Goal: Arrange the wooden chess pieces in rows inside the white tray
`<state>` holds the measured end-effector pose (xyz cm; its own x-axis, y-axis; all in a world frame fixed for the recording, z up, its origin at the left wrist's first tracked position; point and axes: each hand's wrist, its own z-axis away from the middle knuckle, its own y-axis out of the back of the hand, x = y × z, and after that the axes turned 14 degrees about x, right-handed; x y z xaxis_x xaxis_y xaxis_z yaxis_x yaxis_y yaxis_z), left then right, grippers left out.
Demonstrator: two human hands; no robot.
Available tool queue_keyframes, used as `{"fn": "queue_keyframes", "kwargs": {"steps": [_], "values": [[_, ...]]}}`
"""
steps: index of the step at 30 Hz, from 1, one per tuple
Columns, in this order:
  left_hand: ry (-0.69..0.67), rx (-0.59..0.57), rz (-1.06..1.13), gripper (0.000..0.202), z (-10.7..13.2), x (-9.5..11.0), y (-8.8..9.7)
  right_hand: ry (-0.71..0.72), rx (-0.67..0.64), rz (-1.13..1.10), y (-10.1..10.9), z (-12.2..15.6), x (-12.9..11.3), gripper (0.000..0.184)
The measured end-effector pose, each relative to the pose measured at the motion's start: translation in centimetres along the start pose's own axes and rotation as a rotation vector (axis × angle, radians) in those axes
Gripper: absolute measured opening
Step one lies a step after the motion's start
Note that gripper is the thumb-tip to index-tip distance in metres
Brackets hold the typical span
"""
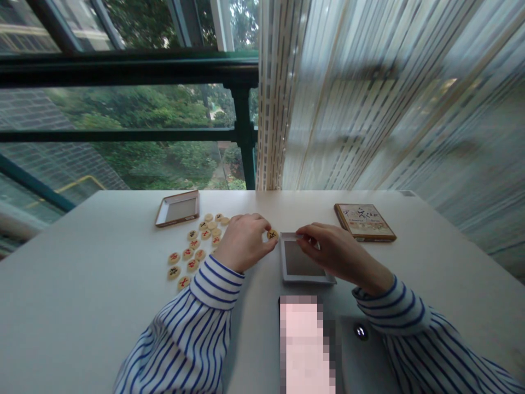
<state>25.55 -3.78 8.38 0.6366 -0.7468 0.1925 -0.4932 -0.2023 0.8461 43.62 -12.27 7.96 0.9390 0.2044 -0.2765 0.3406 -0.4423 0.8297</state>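
Pinches a marked disc point(272, 235) by its edge in the nearly closed left grip point(245, 241) at frame centre, likely to leave the marking uncovered. Holds the right grip point(333, 250) over the open tray point(304, 264), perhaps steadying it; cannot tell if closed on anything.

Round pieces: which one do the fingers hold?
The black-marked piece in the left hand, beside the central tray; the other visible pieces lie on the table.
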Motion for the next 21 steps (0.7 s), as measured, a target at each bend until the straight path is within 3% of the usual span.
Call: {"fn": "queue_keyframes", "kwargs": {"steps": [12, 21], "values": [[-0.060, 0.017, 0.111, 0.020, 0.2, 2.0, -0.2, -0.017, 0.018, -0.139, 0.9, -0.1, 0.5, 0.020], [-0.083, -0.001, 0.202, 0.017, 0.4, 2.9, -0.9, -0.075, -0.079, -0.162, 1.1, -0.2, 1.0, 0.026]]}}
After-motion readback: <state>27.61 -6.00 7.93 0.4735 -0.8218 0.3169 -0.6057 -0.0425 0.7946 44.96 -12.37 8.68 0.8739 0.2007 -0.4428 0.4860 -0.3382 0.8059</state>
